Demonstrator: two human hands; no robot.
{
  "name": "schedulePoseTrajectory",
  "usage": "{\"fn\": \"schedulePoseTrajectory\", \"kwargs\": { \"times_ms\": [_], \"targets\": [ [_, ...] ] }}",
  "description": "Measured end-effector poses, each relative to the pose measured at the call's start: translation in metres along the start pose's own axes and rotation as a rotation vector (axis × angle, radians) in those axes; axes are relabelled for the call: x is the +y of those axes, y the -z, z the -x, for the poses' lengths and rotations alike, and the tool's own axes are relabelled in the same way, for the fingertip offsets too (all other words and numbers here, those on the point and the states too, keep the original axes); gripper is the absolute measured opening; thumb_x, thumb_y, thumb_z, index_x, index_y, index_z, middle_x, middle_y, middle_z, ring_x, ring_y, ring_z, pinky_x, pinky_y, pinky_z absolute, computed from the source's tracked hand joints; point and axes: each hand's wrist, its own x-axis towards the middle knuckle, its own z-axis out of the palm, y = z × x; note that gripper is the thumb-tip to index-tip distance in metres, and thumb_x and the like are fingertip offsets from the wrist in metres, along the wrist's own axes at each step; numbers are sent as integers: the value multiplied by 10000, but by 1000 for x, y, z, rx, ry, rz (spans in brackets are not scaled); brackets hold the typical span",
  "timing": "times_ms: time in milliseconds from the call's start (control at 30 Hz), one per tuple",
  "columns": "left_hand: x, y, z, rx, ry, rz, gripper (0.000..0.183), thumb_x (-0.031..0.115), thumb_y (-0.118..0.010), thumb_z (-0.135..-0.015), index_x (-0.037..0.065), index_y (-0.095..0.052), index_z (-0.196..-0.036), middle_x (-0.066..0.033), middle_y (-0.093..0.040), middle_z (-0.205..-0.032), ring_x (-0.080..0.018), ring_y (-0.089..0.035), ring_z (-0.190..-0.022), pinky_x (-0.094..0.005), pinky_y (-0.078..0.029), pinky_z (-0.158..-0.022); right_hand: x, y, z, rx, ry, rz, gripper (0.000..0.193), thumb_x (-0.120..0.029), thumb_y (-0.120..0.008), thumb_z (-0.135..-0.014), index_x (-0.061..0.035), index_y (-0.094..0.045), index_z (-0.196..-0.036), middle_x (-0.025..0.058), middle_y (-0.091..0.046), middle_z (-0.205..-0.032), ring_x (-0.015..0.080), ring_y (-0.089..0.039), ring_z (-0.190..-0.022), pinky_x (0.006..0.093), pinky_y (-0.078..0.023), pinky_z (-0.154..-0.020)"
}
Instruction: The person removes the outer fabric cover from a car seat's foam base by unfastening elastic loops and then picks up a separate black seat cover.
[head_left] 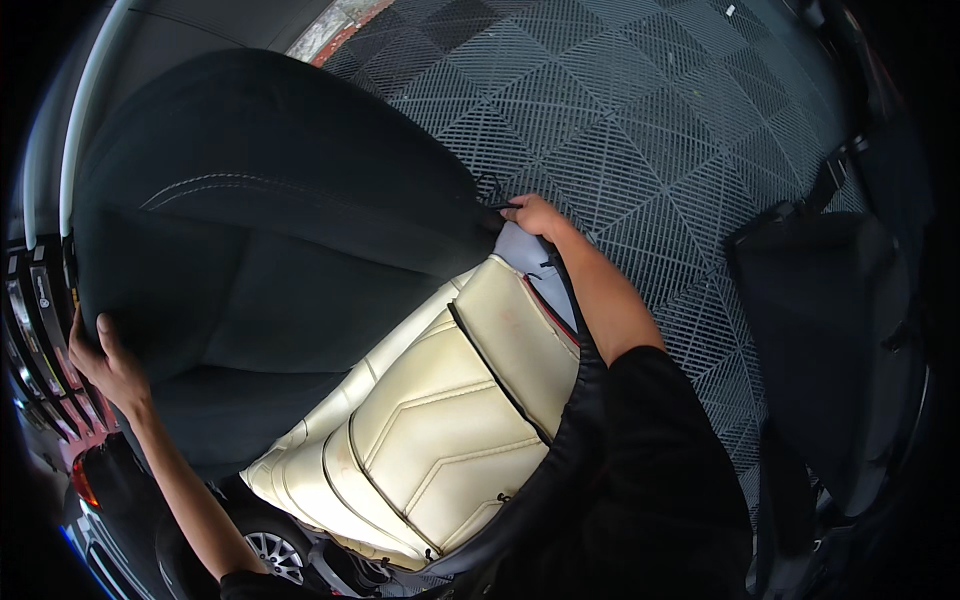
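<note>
A black fabric car seat (270, 270) with a line of pale stitching fills the left and middle of the view. Its left side rests against my left hand (110, 370), whose thumb and fingers curl around the edge. A cream leather-look seat cover (450, 410) with black trim and stitched angular lines lies bunched against the seat's near side. At the cover's far end, its grey-white lining (522, 250) shows. My right hand (535, 215) pinches the dark edge or cord of the cover there, beside the seat; its fingertips are partly hidden.
Grey slatted floor tiles (620, 130) spread beyond the seat. Another black seat-like piece (815, 350) with a strap stands at the right. At lower left is a dark car with a wheel (275, 555), near a rack of boxes (45, 330).
</note>
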Motion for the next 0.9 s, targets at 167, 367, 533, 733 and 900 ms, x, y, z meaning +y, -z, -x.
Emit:
{"fn": "schedulePoseTrajectory", "kwargs": {
  "times_ms": [167, 367, 533, 733, 900],
  "targets": [
    [-28, -17, -2, 82, -40, -175, 664, 591, -472, -962, 28, -587, -1296, -220, -583, -1210, -387, -509, -1168, -474, -393, -1008, 42, 8, 42, 33, 48, -19, 310, -192, -644, -930, 7, -666, -1166, 181, -705, -1109, 270, -665, -1005, 364, -499, -865],
    [-49, -37, -12, -10, 14, -219, 733, 637, -476, -947, 11, -548, -1322, -291, -537, -1192, -433, -503, -1165, -495, -420, -982, 52, -6, 85, 256, 118, 63, 362, -167, -585, -896, 24, -645, -1198, 240, -663, -1177, 368, -630, -1123, 383, -486, -971],
    [-53, -46, -29, -71, 23, -197, 721, 612, -493, -951, -9, -541, -1313, -304, -536, -1192, -454, -517, -1137, -489, -410, -994, 22, -8, 70, 96, -48, 226, 525, -300, -483, -913, 7, -560, -1332, 247, -547, -1370, 371, -521, -1284, 383, -391, -1089],
    [-64, -61, -37, -74, 37, -165, 731, 624, -471, -953, -10, -550, -1307, -308, -538, -1189, -443, -529, -1143, -468, -408, -998, -44, -7, 63, 111, -78, 39, 741, -547, -538, -915, 50, -533, -1354, 253, -522, -1403, 360, -502, -1316, 386, -369, -1113],
    [-82, -76, -43, -12, -36, -241, 722, 610, -462, -958, -24, -560, -1288, -307, -548, -1188, -454, -541, -1117, -485, -417, -976, -6, -9, 46, 125, -26, -20, 794, -564, -616, -891, 83, -527, -1341, 275, -531, -1384, 370, -513, -1302, 371, -393, -1091]
  ]
}}
